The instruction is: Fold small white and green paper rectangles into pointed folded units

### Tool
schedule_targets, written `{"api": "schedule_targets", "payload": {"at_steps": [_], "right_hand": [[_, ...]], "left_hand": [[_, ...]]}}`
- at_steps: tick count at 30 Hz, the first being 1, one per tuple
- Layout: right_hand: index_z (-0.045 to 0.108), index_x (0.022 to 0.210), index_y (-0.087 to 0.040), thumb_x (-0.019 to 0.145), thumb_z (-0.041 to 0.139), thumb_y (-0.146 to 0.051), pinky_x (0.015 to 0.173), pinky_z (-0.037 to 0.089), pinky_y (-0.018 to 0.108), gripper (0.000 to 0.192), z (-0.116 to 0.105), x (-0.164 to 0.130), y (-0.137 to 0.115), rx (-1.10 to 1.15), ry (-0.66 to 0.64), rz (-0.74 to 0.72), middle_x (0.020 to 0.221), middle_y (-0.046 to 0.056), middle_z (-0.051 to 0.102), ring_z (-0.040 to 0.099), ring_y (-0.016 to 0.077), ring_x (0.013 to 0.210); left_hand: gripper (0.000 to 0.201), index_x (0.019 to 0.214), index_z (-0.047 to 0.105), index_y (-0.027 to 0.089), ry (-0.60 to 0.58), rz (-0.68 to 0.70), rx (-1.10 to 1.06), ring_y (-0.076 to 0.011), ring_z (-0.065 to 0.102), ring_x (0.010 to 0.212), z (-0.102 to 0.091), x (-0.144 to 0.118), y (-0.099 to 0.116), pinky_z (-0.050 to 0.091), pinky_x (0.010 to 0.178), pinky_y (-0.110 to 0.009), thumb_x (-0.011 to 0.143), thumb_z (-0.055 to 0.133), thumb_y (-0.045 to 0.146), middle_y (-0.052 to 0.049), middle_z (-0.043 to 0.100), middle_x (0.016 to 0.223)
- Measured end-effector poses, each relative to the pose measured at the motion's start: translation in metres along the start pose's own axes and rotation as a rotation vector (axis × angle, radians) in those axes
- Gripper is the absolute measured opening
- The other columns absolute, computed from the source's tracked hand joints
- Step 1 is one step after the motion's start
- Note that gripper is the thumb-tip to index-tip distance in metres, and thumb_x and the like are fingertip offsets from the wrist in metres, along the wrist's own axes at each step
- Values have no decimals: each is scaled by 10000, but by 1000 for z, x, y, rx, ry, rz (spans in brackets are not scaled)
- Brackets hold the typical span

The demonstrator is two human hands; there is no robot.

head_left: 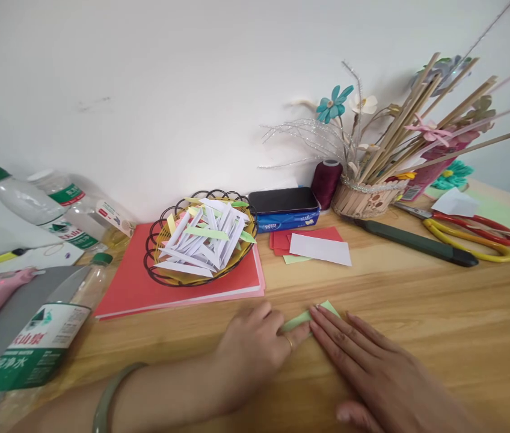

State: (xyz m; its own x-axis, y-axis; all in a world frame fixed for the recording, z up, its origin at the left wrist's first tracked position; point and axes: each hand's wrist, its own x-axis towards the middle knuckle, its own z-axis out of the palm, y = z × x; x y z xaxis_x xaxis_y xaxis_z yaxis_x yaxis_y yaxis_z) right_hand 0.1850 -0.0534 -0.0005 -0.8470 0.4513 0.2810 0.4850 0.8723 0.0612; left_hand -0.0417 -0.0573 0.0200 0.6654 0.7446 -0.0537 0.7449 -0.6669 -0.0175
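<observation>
A light green strip of paper (298, 320) lies on the wooden table in front of me, partly covered by my fingers. My left hand (257, 343) has its fingers curled, and its ringed index finger presses on the strip. Stretched out flat, the fingers of my right hand (363, 355) rest their tips on the strip's right part, with the thumb apart. Beyond my hands lie a white paper slip (320, 249) and red paper slips (334, 233). A yellow basket with a black looped rim (149, 255) holds many folded white, green and yellow paper pieces (205, 234).
Red paper sheets (129, 279) lie beneath the basket. Plastic bottles (41, 337) and a pink glue gun (2, 294) are at left. A phone (282, 200) rests on a blue packet (288, 221). Thread (327, 183), a flower pot (358, 200), a dark-handled tool (417, 242) and scissors (466, 240) stand or lie right.
</observation>
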Motion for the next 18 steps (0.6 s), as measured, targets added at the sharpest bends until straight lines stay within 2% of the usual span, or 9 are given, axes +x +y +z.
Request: {"api": "schedule_targets", "payload": {"at_steps": [3, 7, 10, 13, 18], "right_hand": [[197, 1438, -105, 871, 480, -467, 976, 425, 443, 729, 0, 6, 12, 81, -20, 14, 1396, 172, 380, 375, 262, 1279], [218, 1434, -146, 892, 460, -438, 1016, 374, 454, 662, -2, 12, 20, 160, -96, 32, 1415, 146, 351, 334, 244, 1301], [189, 1439, -163, 894, 468, -416, 1036, 338, 466, 663, -3, 13, 23, 228, -107, 45, 1421, 136, 343, 317, 239, 1309], [157, 1443, -169, 897, 467, -406, 1042, 325, 473, 671, -5, 12, 25, 251, -117, 37, 1421, 132, 344, 327, 235, 1303], [228, 1431, -179, 912, 435, -400, 1046, 315, 476, 601, -14, 14, 30, 232, -172, 61, 1419, 115, 349, 311, 230, 1310]], "left_hand": [[456, 1331, 397, 251, -19, -10, 22, -197, 512, 830, -2, 5, -7, 500, 684, -324, 894, 494, 166, -29, 573, 851], [441, 1326, 417, 201, -21, 40, 115, -198, 523, 826, -6, 5, -10, 498, 684, -326, 893, 492, 163, -49, 583, 847], [440, 1324, 431, 146, 10, 66, 226, -202, 541, 752, -7, -2, -5, 490, 588, -311, 889, 491, 180, -58, 586, 786], [471, 1313, 452, 108, 46, 45, 313, -185, 531, 634, -5, -13, 3, 418, 437, -260, 857, 534, 187, -39, 557, 673], [469, 1269, 513, 95, 114, -5, 405, -165, 510, 564, 0, -24, 13, 354, 385, -238, 818, 583, 205, -27, 528, 594]]}}
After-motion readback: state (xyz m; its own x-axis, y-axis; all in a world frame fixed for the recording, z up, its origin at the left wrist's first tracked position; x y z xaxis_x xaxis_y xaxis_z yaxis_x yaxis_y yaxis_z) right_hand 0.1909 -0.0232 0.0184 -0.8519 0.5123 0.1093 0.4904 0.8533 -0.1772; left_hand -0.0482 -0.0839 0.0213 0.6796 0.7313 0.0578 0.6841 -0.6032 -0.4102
